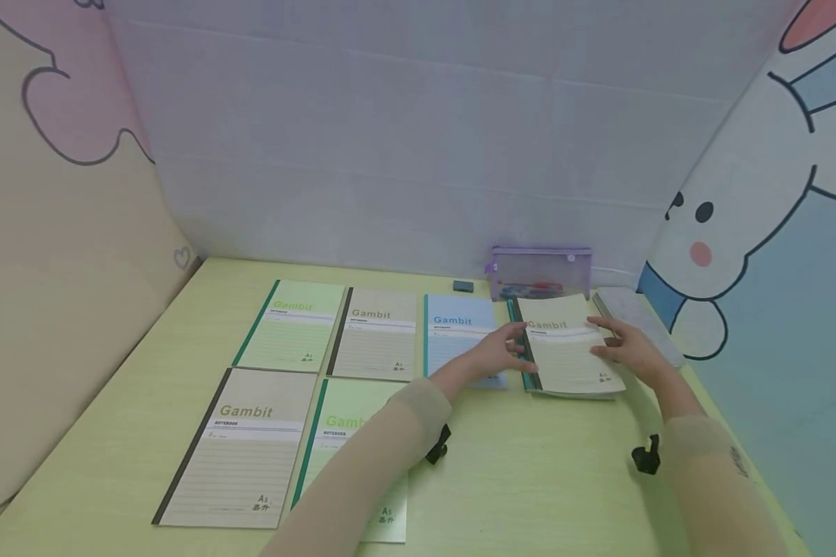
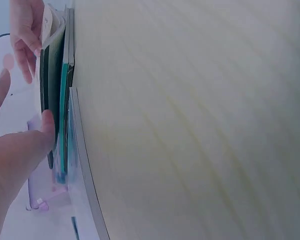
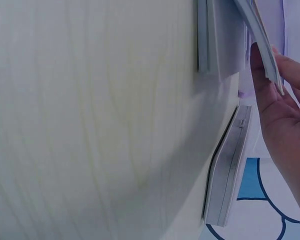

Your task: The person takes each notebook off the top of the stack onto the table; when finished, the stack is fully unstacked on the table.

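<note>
A beige Gambit notebook (image 1: 564,348) with a black spine lies uppermost on a small stack at the back right. Under it shows the teal spine of another notebook (image 2: 65,110). My right hand (image 1: 628,350) pinches the upper notebook's right edge, which bends up off the stack; in the right wrist view the thumb and fingers (image 3: 264,75) lie on either side of the raised pages. At the spine side is my left hand (image 1: 495,352), its fingers spread and the thumb (image 2: 47,127) touching the black spine.
Left of the stack lie a blue notebook (image 1: 453,309), a beige one (image 1: 379,340) and a green one (image 1: 296,321). Nearer sit another beige (image 1: 244,449) and a green notebook (image 1: 341,402), partly under my left sleeve. A purple pencil case (image 1: 539,271), blue eraser (image 1: 463,286) and grey box (image 3: 227,170) stand behind and right.
</note>
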Demonstrator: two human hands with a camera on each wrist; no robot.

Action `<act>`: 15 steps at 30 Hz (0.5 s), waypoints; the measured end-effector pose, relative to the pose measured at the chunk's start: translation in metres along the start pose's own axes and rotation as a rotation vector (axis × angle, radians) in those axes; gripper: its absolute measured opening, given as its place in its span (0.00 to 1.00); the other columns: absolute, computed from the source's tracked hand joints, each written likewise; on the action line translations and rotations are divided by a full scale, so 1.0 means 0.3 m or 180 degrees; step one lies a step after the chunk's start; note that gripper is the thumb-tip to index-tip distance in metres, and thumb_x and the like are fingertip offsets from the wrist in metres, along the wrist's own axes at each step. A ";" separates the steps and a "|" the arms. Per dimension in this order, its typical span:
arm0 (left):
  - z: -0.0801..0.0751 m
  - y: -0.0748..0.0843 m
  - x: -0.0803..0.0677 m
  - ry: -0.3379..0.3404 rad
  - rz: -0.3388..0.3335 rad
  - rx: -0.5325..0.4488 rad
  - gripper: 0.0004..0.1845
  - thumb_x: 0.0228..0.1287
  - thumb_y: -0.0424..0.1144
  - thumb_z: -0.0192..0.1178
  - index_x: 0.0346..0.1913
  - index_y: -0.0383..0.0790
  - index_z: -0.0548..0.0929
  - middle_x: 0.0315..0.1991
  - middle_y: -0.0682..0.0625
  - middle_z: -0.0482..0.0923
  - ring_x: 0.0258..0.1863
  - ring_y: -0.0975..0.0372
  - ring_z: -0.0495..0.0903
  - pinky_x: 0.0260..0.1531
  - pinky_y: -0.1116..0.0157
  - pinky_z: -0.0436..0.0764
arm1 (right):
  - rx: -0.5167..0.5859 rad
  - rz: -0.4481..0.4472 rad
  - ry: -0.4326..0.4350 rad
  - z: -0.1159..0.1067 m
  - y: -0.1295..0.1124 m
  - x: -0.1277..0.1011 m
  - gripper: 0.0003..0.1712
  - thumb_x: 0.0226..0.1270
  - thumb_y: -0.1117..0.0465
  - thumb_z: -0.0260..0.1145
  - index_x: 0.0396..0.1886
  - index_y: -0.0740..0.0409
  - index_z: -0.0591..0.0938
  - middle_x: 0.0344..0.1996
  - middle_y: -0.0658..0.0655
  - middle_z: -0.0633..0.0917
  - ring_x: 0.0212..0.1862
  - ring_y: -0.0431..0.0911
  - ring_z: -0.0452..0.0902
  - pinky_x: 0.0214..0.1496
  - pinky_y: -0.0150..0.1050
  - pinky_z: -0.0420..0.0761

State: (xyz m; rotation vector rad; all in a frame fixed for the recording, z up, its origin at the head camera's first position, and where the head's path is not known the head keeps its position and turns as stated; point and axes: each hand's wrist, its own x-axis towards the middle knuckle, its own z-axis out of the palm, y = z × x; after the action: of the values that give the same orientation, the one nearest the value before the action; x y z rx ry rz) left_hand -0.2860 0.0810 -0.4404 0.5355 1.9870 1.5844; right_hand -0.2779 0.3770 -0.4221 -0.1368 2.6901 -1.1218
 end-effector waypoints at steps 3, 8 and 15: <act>-0.003 -0.001 0.002 0.0169 -0.0096 -0.0236 0.48 0.52 0.37 0.71 0.74 0.49 0.54 0.70 0.45 0.59 0.62 0.56 0.70 0.59 0.54 0.71 | 0.0089 -0.0002 -0.0020 0.004 -0.007 -0.006 0.40 0.66 0.52 0.63 0.73 0.55 0.58 0.73 0.68 0.49 0.67 0.70 0.55 0.60 0.59 0.69; -0.012 0.001 0.005 0.0286 -0.0183 -0.0386 0.47 0.51 0.35 0.71 0.72 0.50 0.58 0.67 0.45 0.64 0.53 0.60 0.75 0.57 0.55 0.73 | 0.0107 -0.0053 -0.0024 0.011 -0.021 -0.013 0.40 0.66 0.50 0.63 0.73 0.52 0.58 0.73 0.67 0.49 0.68 0.70 0.53 0.60 0.59 0.68; -0.013 0.019 -0.002 0.0503 0.0018 -0.0219 0.45 0.50 0.32 0.71 0.71 0.52 0.61 0.60 0.47 0.72 0.45 0.60 0.79 0.43 0.61 0.79 | 0.0174 -0.0148 -0.0031 0.015 -0.052 -0.016 0.40 0.65 0.49 0.63 0.73 0.51 0.58 0.73 0.67 0.50 0.64 0.64 0.62 0.52 0.39 0.77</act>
State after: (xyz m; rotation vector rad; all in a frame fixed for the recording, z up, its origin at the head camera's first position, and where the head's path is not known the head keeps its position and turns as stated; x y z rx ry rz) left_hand -0.2882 0.0791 -0.4340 0.4003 2.0374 1.7391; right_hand -0.2720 0.3637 -0.4133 -0.1963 2.6579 -1.2037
